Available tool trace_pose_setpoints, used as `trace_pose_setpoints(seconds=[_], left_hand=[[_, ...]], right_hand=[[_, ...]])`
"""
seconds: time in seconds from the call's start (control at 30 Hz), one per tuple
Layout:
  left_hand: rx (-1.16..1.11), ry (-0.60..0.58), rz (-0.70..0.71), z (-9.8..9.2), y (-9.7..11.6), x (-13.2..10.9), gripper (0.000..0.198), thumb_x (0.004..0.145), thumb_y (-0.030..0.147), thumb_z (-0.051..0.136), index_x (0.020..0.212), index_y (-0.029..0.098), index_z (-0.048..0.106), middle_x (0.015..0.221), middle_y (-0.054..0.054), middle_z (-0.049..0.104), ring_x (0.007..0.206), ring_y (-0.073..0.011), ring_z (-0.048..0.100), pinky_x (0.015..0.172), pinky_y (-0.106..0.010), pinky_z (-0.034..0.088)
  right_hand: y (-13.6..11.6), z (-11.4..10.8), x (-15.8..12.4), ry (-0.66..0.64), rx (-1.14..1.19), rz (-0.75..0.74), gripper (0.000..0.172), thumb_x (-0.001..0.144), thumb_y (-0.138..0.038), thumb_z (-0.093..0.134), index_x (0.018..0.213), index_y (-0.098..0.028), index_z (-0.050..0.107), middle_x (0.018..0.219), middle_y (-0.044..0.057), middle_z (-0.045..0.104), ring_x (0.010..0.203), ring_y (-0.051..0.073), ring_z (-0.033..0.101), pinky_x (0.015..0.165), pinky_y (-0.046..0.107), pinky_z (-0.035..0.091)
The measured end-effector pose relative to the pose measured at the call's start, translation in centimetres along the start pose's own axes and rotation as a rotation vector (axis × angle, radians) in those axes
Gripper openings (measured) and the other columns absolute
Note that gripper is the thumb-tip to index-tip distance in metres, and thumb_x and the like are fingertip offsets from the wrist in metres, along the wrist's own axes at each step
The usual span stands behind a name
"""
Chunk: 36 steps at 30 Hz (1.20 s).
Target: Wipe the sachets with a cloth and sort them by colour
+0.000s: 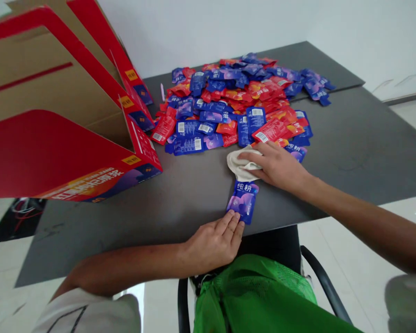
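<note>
A blue and purple pouch [244, 200] lies on the grey table near its front edge, with its top end under a white cloth. My left hand [215, 240] holds the pouch's lower left corner, fingers pressed together on it; the thumb is hidden. Bunched in the closed fingers of my right hand [273, 166] is the white cloth [241, 162], which touches the top of this pouch. Just beyond the cloth begins a wide heap of red and blue pouches [225, 106].
Large red cardboard boxes [62, 152] with open tops stand at the left of the grey table [180, 199]. A thin pink pen-like item [162, 92] lies by the heap. Green cloth [256, 296] covers my lap, and a black chair armrest [326, 282] shows at lower right.
</note>
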<state>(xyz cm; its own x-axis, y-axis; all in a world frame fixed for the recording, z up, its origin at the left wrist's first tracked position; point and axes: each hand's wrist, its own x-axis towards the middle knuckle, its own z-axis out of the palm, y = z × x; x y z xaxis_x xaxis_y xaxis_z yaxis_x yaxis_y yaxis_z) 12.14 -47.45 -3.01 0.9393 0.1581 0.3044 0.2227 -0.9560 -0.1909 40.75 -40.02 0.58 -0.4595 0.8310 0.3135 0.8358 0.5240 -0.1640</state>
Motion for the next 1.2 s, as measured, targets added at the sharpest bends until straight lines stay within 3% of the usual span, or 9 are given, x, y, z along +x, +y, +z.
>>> trace_pose_setpoints(seconds=[0.13, 0.27, 0.47, 0.6, 0.7, 0.77, 0.9, 1.07, 1.2], left_hand=[[-0.017, -0.013, -0.008, -0.4, 0.0, 0.1, 0.029, 0.099, 0.025, 0.064, 0.119, 0.005, 0.071, 0.116, -0.019, 0.079, 0.109, -0.0271, 0.076, 0.083, -0.033, 0.061], [-0.068, -0.130, 0.004, -0.8, -0.1, 0.3, 0.008, 0.095, 0.016, 0.063, 0.093, 0.012, 0.070, 0.081, -0.010, 0.077, 0.072, -0.0210, 0.072, 0.062, -0.031, 0.058], [-0.009, -0.005, -0.017, -0.4, -0.1, 0.3, 0.032, 0.100, 0.025, 0.063, 0.123, 0.004, 0.070, 0.123, -0.020, 0.077, 0.118, -0.0290, 0.073, 0.088, -0.034, 0.061], [0.001, -0.012, -0.014, 0.0, 0.0, 0.1, 0.036, 0.099, 0.027, 0.066, 0.126, 0.004, 0.070, 0.126, -0.020, 0.076, 0.118, -0.0296, 0.074, 0.086, -0.033, 0.061], [0.004, 0.003, -0.009, -0.2, 0.1, 0.2, 0.034, 0.100, 0.027, 0.065, 0.125, 0.004, 0.070, 0.125, -0.020, 0.076, 0.119, -0.0290, 0.073, 0.088, -0.034, 0.061], [-0.012, -0.022, -0.016, -0.5, 0.0, 0.3, 0.027, 0.099, 0.025, 0.064, 0.117, 0.006, 0.072, 0.114, -0.018, 0.080, 0.107, -0.0266, 0.077, 0.081, -0.032, 0.062], [-0.076, -0.111, -0.031, -1.0, -0.1, 0.6, 0.008, 0.094, 0.015, 0.064, 0.088, 0.014, 0.070, 0.077, -0.008, 0.077, 0.066, -0.0199, 0.072, 0.057, -0.029, 0.056], [-0.025, -0.025, -0.020, -0.7, -0.1, 0.4, 0.031, 0.098, 0.023, 0.065, 0.122, 0.004, 0.071, 0.121, -0.019, 0.078, 0.115, -0.0289, 0.074, 0.084, -0.033, 0.063], [-0.014, -0.024, -0.015, -0.3, 0.0, 0.1, 0.035, 0.099, 0.026, 0.065, 0.126, 0.005, 0.071, 0.127, -0.019, 0.076, 0.120, -0.0294, 0.073, 0.089, -0.034, 0.062]], right_hand=[[-3.9, -2.1, -1.8, 0.123, 0.094, 0.034, 0.042, 0.102, -0.040, 0.058, 0.142, -0.026, 0.057, 0.123, 0.013, 0.062, 0.110, 0.029, 0.060, 0.097, 0.044, 0.051], [-6.7, -0.2, -5.1, -0.141, 0.280, -0.185, 0.039, 0.102, -0.035, 0.056, 0.141, -0.026, 0.057, 0.123, 0.011, 0.064, 0.110, 0.026, 0.060, 0.096, 0.041, 0.052], [-1.9, 2.8, -3.0, -0.090, 0.189, -0.090, 0.039, 0.102, -0.037, 0.059, 0.138, -0.023, 0.063, 0.116, 0.014, 0.064, 0.104, 0.027, 0.061, 0.093, 0.042, 0.052], [0.5, 0.8, -0.1, -0.043, 0.039, -0.041, 0.036, 0.103, -0.038, 0.055, 0.134, -0.021, 0.066, 0.116, 0.015, 0.066, 0.110, 0.030, 0.061, 0.097, 0.045, 0.051], [-1.3, -1.4, -0.6, 0.084, 0.039, 0.019, 0.039, 0.102, -0.038, 0.057, 0.138, -0.024, 0.062, 0.120, 0.014, 0.064, 0.111, 0.030, 0.061, 0.097, 0.045, 0.051], [-3.7, -1.9, -2.2, 0.107, 0.121, 0.001, 0.042, 0.101, -0.040, 0.060, 0.139, -0.025, 0.060, 0.122, 0.013, 0.063, 0.111, 0.029, 0.062, 0.097, 0.044, 0.051], [-6.6, 0.2, -5.4, -0.161, 0.307, -0.160, 0.040, 0.101, -0.033, 0.058, 0.140, -0.027, 0.059, 0.124, 0.011, 0.064, 0.110, 0.026, 0.061, 0.095, 0.041, 0.052], [-2.7, 3.1, -3.5, -0.099, 0.232, -0.090, 0.040, 0.101, -0.038, 0.060, 0.138, -0.024, 0.063, 0.118, 0.013, 0.064, 0.105, 0.027, 0.061, 0.093, 0.042, 0.050], [1.0, 2.1, -0.2, -0.053, 0.080, -0.049, 0.039, 0.104, -0.043, 0.055, 0.133, -0.020, 0.068, 0.114, 0.015, 0.066, 0.108, 0.029, 0.062, 0.096, 0.044, 0.050]])
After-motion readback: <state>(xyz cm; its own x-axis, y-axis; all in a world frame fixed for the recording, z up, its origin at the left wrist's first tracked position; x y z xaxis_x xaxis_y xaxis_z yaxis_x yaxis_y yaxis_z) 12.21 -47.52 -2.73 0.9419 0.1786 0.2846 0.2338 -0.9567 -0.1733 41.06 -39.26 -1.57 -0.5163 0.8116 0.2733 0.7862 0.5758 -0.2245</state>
